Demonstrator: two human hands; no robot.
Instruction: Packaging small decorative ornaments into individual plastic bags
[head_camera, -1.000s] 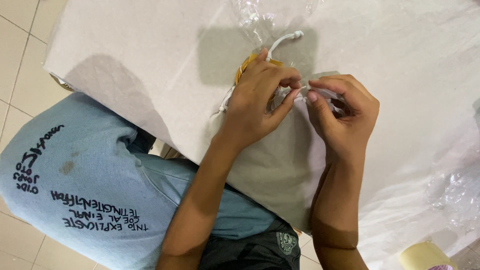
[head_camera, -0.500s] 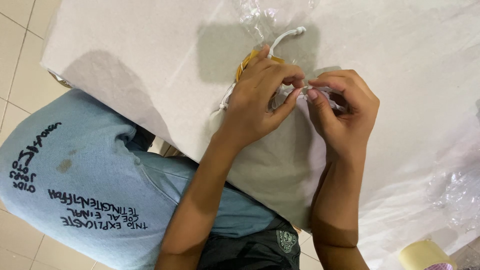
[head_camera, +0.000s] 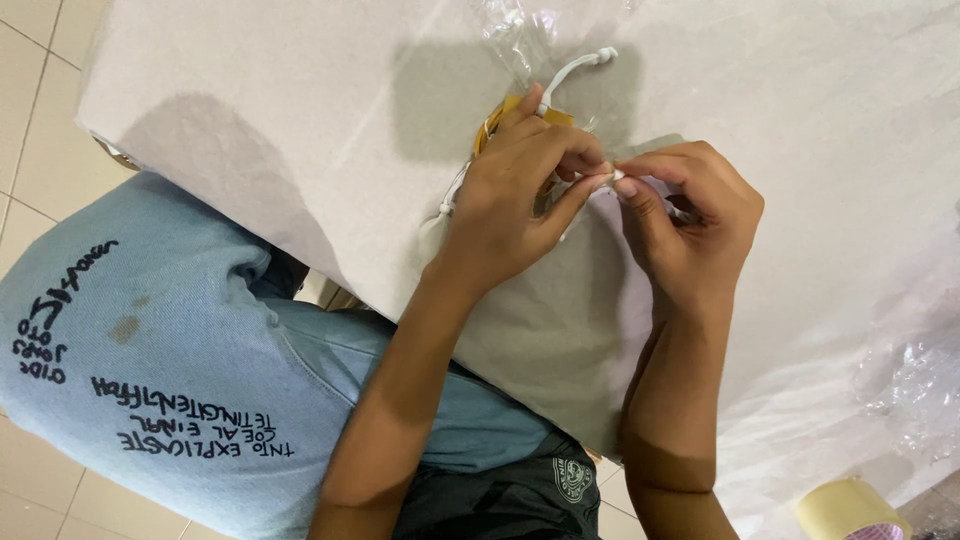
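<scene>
The left hand (head_camera: 515, 195) and the right hand (head_camera: 685, 225) meet fingertip to fingertip over a table covered with a pale grey cloth (head_camera: 300, 120). Both pinch the same thin white cord (head_camera: 575, 70), which they hold between thumb and forefinger. The cord runs up from the hands and ends in a loose tip near a crumpled clear plastic bag (head_camera: 520, 25). A yellow object (head_camera: 510, 110) lies partly hidden under the left hand. A roll of beige tape (head_camera: 850, 505) stands at the lower right.

Matt white cloth (head_camera: 300, 120) covers the table; crinkled clear plastic film (head_camera: 520, 25) looks glossy.
</scene>
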